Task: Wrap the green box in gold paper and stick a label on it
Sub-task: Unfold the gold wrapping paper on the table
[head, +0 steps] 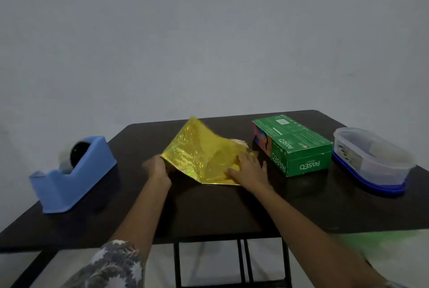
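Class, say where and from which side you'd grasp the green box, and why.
Probably from above, spanning its narrow width, fingers on the two long sides: the green box lies flat, top face clear, with the plastic container close on its right.

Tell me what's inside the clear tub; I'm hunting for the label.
Inside the clear tub, only faint pale and dark shapes show through its cloudy wall, too blurred to identify.

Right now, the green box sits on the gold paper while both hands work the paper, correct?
No. The head view shows the green box standing beside the gold paper, to its right, on the table. The left hand and right hand do work the paper.
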Available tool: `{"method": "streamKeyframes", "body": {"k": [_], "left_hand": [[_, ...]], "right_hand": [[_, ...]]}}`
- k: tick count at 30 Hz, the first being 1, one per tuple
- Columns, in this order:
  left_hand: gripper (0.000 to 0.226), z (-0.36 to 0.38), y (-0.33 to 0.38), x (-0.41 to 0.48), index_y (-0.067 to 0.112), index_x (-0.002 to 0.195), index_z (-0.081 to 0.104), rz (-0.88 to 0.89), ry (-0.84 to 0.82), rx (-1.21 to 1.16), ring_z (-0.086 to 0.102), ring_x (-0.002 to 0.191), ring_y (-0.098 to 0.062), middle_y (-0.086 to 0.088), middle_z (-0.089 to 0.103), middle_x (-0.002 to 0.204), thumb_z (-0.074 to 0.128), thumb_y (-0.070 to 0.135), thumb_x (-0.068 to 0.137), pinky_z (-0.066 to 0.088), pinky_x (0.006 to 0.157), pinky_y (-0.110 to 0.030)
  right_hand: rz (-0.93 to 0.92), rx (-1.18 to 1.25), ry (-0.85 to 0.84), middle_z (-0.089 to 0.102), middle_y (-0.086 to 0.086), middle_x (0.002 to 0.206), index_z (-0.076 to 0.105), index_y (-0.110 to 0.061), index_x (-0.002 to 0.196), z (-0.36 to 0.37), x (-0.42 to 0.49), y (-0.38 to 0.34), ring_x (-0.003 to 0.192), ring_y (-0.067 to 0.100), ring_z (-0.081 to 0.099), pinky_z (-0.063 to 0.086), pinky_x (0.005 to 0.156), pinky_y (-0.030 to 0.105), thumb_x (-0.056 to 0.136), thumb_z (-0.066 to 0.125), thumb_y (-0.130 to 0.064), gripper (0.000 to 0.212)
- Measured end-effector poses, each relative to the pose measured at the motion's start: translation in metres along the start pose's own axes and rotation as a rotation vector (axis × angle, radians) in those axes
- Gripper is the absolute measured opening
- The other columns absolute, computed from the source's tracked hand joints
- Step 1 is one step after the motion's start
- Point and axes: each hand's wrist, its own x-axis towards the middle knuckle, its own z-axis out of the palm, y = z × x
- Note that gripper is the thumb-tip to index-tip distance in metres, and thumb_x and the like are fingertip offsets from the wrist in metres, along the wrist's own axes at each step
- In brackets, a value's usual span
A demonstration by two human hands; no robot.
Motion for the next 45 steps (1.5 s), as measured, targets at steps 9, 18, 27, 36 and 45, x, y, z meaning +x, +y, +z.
{"method": "streamKeyframes", "body": {"k": [9, 18, 27, 36, 45], "left_hand": [[0.078, 0.021, 0.018, 0.016, 0.008, 0.138, 0.034, 0.425, -0.232, 1.269, 0.045, 0.128, -0.032, -0.012, 0.049, 0.136, 0.067, 0.05, 0.081, 0.035, 0.105, -0.046], [0.022, 0.01, 0.023, 0.026, 0.006, 0.095, 0.072, 0.537, -0.509, 0.618, 0.067, 0.065, -0.008, 0.007, 0.071, 0.067, 0.076, 0.003, 0.073, 0.053, 0.063, -0.02], [0.03, -0.018, 0.043, 0.023, 0.018, 0.098, 0.074, 0.384, -0.864, 0.508, 0.066, 0.092, -0.015, 0.004, 0.071, 0.105, 0.071, 0.004, 0.072, 0.052, 0.08, -0.027], [0.052, -0.051, 0.049, 0.045, 0.009, 0.084, 0.078, 0.244, -1.065, 0.627, 0.053, 0.12, -0.025, -0.006, 0.058, 0.129, 0.093, 0.031, 0.041, 0.041, 0.103, -0.04], [0.051, -0.059, 0.054, 0.035, 0.011, 0.078, 0.078, 0.338, -1.013, 0.451, 0.066, 0.089, -0.015, -0.003, 0.071, 0.091, 0.093, 0.04, 0.039, 0.053, 0.082, -0.022]], "right_hand": [[-0.041, 0.003, 0.0, 0.039, 0.003, 0.148, 0.027, -0.018, 0.145, -0.003, -0.005, 0.0, 0.138, 0.02, 0.031, 0.007, 0.116, 0.05, 0.089, 0.052, -0.053, 0.071], [-0.007, 0.434, 0.134, 0.026, 0.005, 0.155, 0.022, -0.019, 0.149, -0.006, -0.004, 0.003, 0.144, 0.022, 0.02, 0.013, 0.116, 0.045, 0.095, 0.036, -0.054, 0.066], [0.073, 0.705, 0.213, 0.043, 0.004, 0.146, 0.039, -0.02, 0.143, -0.007, -0.006, 0.003, 0.134, 0.024, 0.037, 0.029, 0.106, 0.034, 0.099, 0.027, -0.049, 0.054], [0.019, 0.787, 0.045, 0.072, 0.003, 0.091, 0.071, -0.023, 0.088, -0.009, -0.008, 0.004, 0.088, 0.021, 0.065, 0.051, 0.086, 0.044, 0.071, 0.06, -0.071, 0.051], [-0.028, 1.205, 0.164, 0.058, -0.015, 0.045, 0.065, -0.008, 0.077, -0.023, -0.012, 0.008, 0.043, -0.006, 0.05, 0.038, 0.046, 0.007, 0.084, 0.066, -0.005, 0.008]]}}
